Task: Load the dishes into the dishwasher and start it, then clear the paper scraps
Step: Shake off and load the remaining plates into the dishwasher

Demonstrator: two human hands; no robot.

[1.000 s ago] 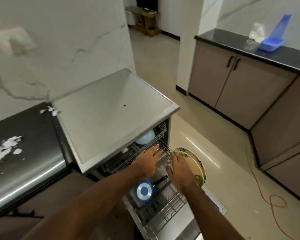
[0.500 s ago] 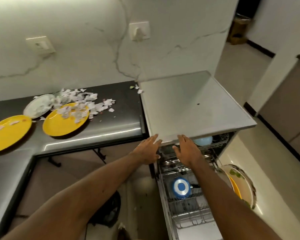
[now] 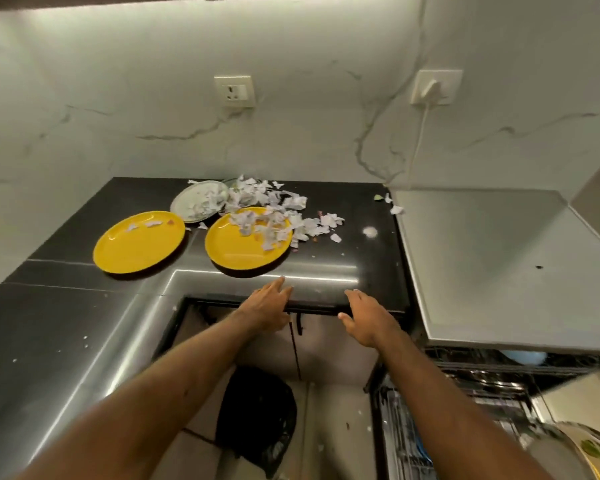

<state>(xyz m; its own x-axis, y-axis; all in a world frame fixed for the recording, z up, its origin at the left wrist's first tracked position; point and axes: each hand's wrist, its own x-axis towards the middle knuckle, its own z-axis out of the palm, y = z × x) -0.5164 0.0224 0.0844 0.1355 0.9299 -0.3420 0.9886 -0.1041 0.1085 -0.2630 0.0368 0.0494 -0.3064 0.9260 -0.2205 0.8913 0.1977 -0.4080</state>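
Both hands are empty with fingers straight: the left hand reaches over the worktop edge, and the right hand hovers just beside it. The step looks like fetching the next dish. The nearest is the right yellow plate, half buried in scraps. The left yellow plate carries only a few, and the white plate sits behind both. It would be best to take the plate by opposite rims and tip the paper off onto the worktop. Then carry it level to the open dishwasher at the right, so no scraps fall into the rack. No brand, label or writing can be read anywhere.
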